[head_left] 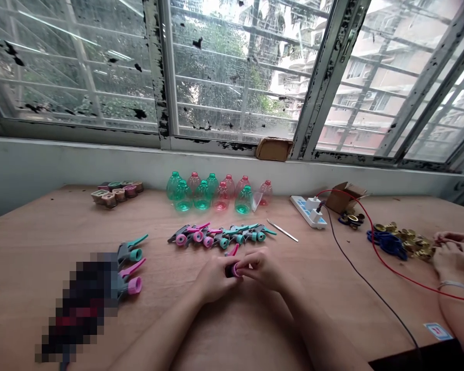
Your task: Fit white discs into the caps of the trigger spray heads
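Near the middle of the table, my left hand is closed around a dark spray bottle trigger head with a pink collar and pink lever. My right hand pinches at the pink collar from the other side; whether anything small is between its fingertips is hidden. Just beyond my hands lies a row of grey trigger heads, some with pink parts and some with teal. To the left are a teal trigger head and a pink one, next to a blurred-out dark object.
Green and red clear bottles stand at the back. A thin white tool lies near a power strip with red and black cables. At right, a co-worker's hands are by gold metal parts. Small containers sit back left.
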Available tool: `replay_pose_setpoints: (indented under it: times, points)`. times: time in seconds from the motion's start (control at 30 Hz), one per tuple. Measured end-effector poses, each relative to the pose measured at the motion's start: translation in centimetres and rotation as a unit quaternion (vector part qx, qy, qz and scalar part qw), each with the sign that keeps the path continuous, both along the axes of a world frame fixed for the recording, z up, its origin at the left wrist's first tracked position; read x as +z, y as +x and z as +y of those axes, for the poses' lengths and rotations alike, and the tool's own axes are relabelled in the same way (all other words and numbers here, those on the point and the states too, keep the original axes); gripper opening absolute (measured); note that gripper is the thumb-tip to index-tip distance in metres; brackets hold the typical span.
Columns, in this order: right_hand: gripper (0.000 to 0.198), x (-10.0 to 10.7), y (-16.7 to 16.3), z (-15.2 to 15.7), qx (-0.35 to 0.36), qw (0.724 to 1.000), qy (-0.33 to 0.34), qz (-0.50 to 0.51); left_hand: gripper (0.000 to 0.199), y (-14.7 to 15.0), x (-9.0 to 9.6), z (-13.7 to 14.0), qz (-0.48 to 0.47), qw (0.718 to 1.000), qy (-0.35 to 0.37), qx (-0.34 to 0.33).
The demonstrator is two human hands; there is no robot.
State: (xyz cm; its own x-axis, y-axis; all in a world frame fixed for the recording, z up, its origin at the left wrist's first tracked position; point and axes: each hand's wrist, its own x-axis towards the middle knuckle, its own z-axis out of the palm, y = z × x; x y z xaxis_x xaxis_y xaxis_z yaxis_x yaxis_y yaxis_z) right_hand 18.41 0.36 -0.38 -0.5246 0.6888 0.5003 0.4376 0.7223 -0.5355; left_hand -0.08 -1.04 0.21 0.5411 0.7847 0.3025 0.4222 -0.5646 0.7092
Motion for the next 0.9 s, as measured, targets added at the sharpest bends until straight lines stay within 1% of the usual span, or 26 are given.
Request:
replay_pose_setpoints:
  times: [0.13, 0.27, 0.37, 0.47, 0.6, 0.77, 0.9]
  points:
    - [0.008, 0.07, 0.25, 0.12, 0.003, 1.0, 0.002, 0.002, 0.027, 0.0, 0.04, 0.0, 0.002, 1.0, -0.003, -0.003]
    - [0.005, -0.14, 0.27, 0.14, -0.027, 1.0, 0.016, -0.003, 0.024, -0.11, 0.14, 0.05, 0.012, 1.0, -0.003, 0.001]
    - [0.004, -0.31, 0.23, 0.13, -0.043, 0.999, 0.018, -0.01, 0.026, -0.16, 0.21, 0.07, 0.012, 1.0, -0.004, 0.006]
    - [0.004, -0.34, 0.21, 0.12, -0.042, 0.999, 0.004, -0.016, 0.03, -0.18, 0.18, 0.05, 0.012, 1.0, -0.01, 0.008]
    - [0.005, -0.24, 0.27, 0.14, -0.024, 0.999, -0.015, -0.021, 0.036, -0.16, 0.16, -0.03, 0.003, 1.0, -0.016, 0.011]
    - [0.006, -0.29, 0.26, 0.07, -0.035, 0.999, 0.02, -0.015, 0.035, -0.1, 0.27, -0.06, -0.002, 1.0, -0.011, 0.009]
    - [0.007, -0.66, 0.12, 0.1, -0.02, 0.999, 0.038, -0.004, 0.031, -0.1, 0.24, -0.07, -0.01, 1.0, -0.011, 0.001]
